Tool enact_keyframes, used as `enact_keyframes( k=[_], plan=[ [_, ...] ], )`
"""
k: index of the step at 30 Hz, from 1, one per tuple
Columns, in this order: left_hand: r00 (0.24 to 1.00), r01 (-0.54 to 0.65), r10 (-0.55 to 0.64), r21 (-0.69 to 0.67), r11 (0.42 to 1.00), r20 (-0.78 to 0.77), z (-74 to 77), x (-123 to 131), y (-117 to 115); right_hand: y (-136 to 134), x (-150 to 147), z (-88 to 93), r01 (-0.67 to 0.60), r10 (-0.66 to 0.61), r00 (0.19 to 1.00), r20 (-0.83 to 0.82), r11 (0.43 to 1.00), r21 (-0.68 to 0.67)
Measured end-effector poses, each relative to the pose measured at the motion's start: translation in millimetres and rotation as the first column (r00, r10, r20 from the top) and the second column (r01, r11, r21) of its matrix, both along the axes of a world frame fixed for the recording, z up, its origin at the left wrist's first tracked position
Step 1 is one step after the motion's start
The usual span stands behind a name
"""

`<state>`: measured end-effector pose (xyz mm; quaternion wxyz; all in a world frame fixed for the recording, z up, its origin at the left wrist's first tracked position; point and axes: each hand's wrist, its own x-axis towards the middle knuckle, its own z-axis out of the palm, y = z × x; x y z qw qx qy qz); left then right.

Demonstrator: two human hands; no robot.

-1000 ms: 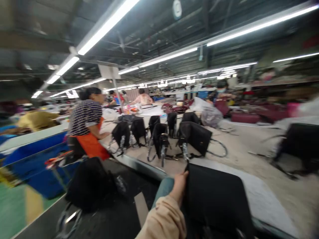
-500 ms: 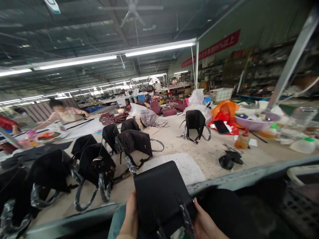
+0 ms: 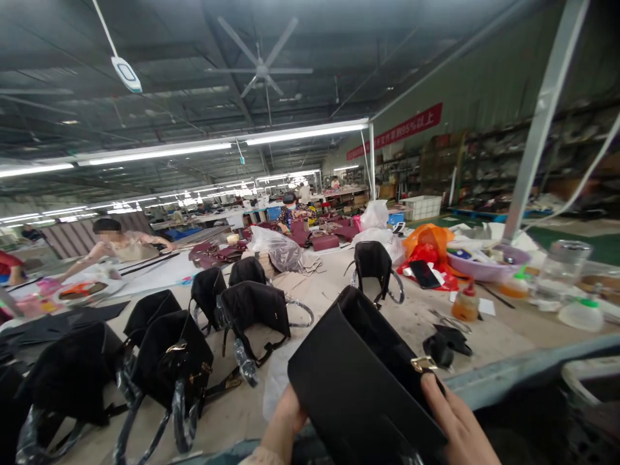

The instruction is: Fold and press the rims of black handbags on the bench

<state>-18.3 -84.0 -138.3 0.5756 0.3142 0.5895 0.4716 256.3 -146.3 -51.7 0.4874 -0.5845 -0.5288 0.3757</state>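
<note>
Black bag, one: tilted, held between both hands at the near edge of the table; long axis from ten o'clock to four, with twelve straight ahead; mouth gaping toward one o'clock; underside out of view. Left hand: at eight o'clock of the bag, holding its lower left edge; fingertips hidden, how far curled impossible to tell. Right hand: at four o'clock, partly closed over the rim, thumb on top, other fingers mostly out of sight behind. Gold buckle, one: on the mouth's rim, right at the tip of the right thumb; right hand much the nearer, left hand at the opposite side of the bag. Also on the table: standing bag, at twelve o'clock, well apart; second bag, at ten; more bags, crowded together at nine. Black scraps, at two o'clock, beyond the right hand. Farther out: phone, at one; red-capped bottle and purple basin, at two.
</note>
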Motion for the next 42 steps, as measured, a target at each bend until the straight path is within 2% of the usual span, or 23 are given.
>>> enact_keyframes(
  k=[3, 5, 6, 7, 9, 11, 13, 16, 20, 22, 24, 28, 30, 33, 36, 39, 42],
  plan=[
    [0.998, -0.049, 0.05, -0.026, 0.998, 0.042, -1.9, 8, -3, 18, -7, 2.2, 0.014, -0.017, 0.999, 0.043, 0.997, 0.071],
    [0.991, -0.132, 0.131, 0.026, 0.991, 0.021, -4.6, 16, -18, 30, -22, -10.9, 0.008, -0.011, 0.999, 0.046, 0.997, 0.077],
    [0.987, -0.158, 0.159, 0.098, 0.983, -0.001, -5.4, 23, -28, 36, -31, -19.8, -0.007, 0.004, 0.999, 0.043, 0.997, 0.071],
    [0.989, -0.128, 0.139, 0.202, 0.971, -0.042, -5.5, 32, -37, 42, -41, -29.2, -0.03, 0.027, 0.999, 0.043, 0.997, 0.064],
    [0.981, 0.045, 0.031, 0.381, 0.923, -0.192, -3.1, 51, -53, 50, -58, -45.8, -0.064, 0.061, 0.997, 0.056, 0.996, 0.054],
    [0.928, 0.156, 0.025, 0.448, 0.88, -0.372, 1.1, 65, -60, 54, -69, -56.3, -0.078, 0.075, 0.994, 0.079, 0.996, 0.034],
    [0.884, 0.169, 0.068, 0.452, 0.876, -0.462, 4.8, 70, -58, 55, -73, -60.4, -0.091, 0.089, 0.991, 0.096, 0.996, 0.02],
    [0.86, 0.126, 0.116, 0.427, 0.895, -0.498, 6.3, 63, -51, 54, -70, -60.8, -0.127, 0.122, 0.987, 0.106, 0.991, 0.045],
    [0.81, 0.134, 0.138, 0.41, 0.902, -0.57, 7.7, 45, -46, 51, -61, -59.1, -0.137, 0.13, 0.982, 0.134, 0.99, 0.043],
    [0.772, 0.182, 0.107, 0.38, 0.907, -0.627, 13.1, 31, -45, 49, -53, -55.0, -0.161, 0.154, 0.974, 0.166, 0.986, 0.03],
    [0.72, 0.25, 0.041, 0.314, 0.916, -0.693, 22.8, 11, -42, 47, -43, -47.9, -0.208, 0.199, 0.958, 0.208, 0.978, 0.019],
    [0.596, 0.218, 0.026, 0.193, 0.957, -0.803, 46.6, -34, -28, 43, -20, -35.8, -0.31, 0.305, 0.91, 0.282, 0.95, -0.029],
    [0.523, 0.225, 0.021, 0.162, 0.961, -0.852, 55.6, -46, -22, 42, -16, -35.7, -0.344, 0.336, 0.891, 0.305, 0.938, -0.03],
    [0.422, 0.297, 0.033, 0.172, 0.939, -0.906, 62.6, -43, -21, 38, -16, -38.9, -0.332, 0.315, 0.888, 0.335, 0.943, -0.007],
    [0.362, 0.381, 0.076, 0.221, 0.898, -0.929, 64.5, -28, -25, 33, -16, -34.8, -0.335, 0.318, 0.857, 0.405, 0.942, -0.03],
    [0.312, 0.398, 0.131, 0.255, 0.881, -0.941, 63.9, -19, -27, 33, -6, -18.3, -0.353, 0.358, 0.796, 0.489, 0.93, -0.107],
    [0.272, 0.41, 0.158, 0.263, 0.873, -0.949, 60.4, -17, -24, 47, 8, 4.9, -0.281, 0.263, 0.777, 0.572, 0.958, -0.06]
  ],
)
